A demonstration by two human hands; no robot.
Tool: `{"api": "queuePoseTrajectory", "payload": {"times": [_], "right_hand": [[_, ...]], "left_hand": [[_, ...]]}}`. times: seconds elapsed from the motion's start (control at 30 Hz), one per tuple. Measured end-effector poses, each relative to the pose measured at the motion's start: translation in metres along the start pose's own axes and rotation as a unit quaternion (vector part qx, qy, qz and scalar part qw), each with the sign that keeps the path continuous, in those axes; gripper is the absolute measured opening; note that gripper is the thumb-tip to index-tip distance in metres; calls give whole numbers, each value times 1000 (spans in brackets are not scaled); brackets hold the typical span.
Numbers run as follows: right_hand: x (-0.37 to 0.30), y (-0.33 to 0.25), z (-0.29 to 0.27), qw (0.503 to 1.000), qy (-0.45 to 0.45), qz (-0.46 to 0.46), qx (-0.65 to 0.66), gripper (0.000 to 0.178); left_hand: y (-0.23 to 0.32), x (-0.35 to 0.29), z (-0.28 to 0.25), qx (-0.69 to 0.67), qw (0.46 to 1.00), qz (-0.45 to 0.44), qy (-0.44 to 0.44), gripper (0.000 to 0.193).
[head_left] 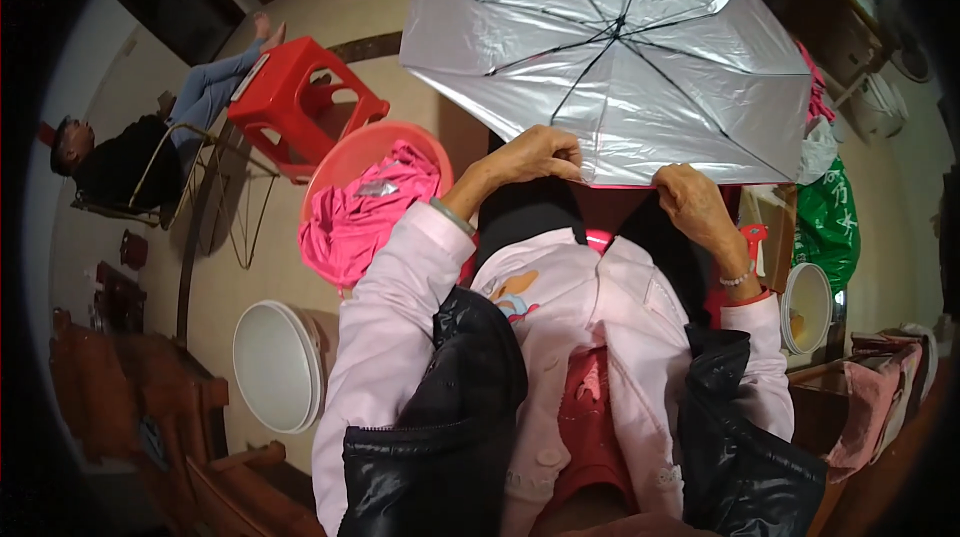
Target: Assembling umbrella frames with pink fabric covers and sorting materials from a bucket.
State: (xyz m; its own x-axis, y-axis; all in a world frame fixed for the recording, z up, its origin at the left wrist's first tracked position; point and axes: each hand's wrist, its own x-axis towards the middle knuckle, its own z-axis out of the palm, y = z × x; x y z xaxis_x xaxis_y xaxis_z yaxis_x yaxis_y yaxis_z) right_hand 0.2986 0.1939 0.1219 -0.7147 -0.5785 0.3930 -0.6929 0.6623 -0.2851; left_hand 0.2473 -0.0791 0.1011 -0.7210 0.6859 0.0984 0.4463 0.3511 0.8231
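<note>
Straight ahead, at the top of the view, lies the umbrella (650, 72), spread wide, its silver inside facing the camera; dark ribs (585, 79) fan out from its hub (619, 29), and part of its far side runs out of view, so which way it is longest I cannot tell. What counts is the near edge (625, 183) — it runs left to right across the front, with both hands on it and a short stretch of it between them.

At the left end of that stretch is the left hand (545, 153), fingers curled well in, tips bunched on the edge as if pinching it; much of this hand overlaps the silver. At the other end, the right hand (693, 205) is bent likewise, thumb and forefinger drawn together, seemingly with a pinch of the edge; its back lies mostly on the near side, and just what sits between the fingertips is hidden in both. Neither hand is clearly nearer the hub — it lies ahead, about midway between the two grips; the silver reaches out past each hand, left and right alike.

Just beside the left forearm stands a basin (349, 150) with pink cloth (365, 212) in it; a red stool (285, 74) is beyond; near the umbrella's right corner are a box (773, 227) and a green bag (830, 227).
</note>
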Motion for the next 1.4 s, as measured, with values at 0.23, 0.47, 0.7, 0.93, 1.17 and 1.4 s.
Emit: {"api": "queuePoseTrajectory", "payload": {"times": [0.23,0.47,0.7,0.93,1.17,1.4], "right_hand": [[-7,4,13,996,-73,2,-57,9],[-5,20,23,993,-81,20,-78,11],[-13,19,12,992,-86,39,-89,11],[-27,43,-6,980,-41,103,-164,10],[-48,81,-41,886,120,212,-395,16],[-76,124,-65,875,115,365,-296,33]], "left_hand": [[-18,9,14,113,993,29,-6,17],[-8,5,14,138,990,-20,-25,13],[4,4,15,87,996,-15,27,13],[-8,-2,15,149,988,33,36,15],[-9,0,12,170,982,-16,86,16],[-29,41,-7,169,959,-227,-18,27]]}}
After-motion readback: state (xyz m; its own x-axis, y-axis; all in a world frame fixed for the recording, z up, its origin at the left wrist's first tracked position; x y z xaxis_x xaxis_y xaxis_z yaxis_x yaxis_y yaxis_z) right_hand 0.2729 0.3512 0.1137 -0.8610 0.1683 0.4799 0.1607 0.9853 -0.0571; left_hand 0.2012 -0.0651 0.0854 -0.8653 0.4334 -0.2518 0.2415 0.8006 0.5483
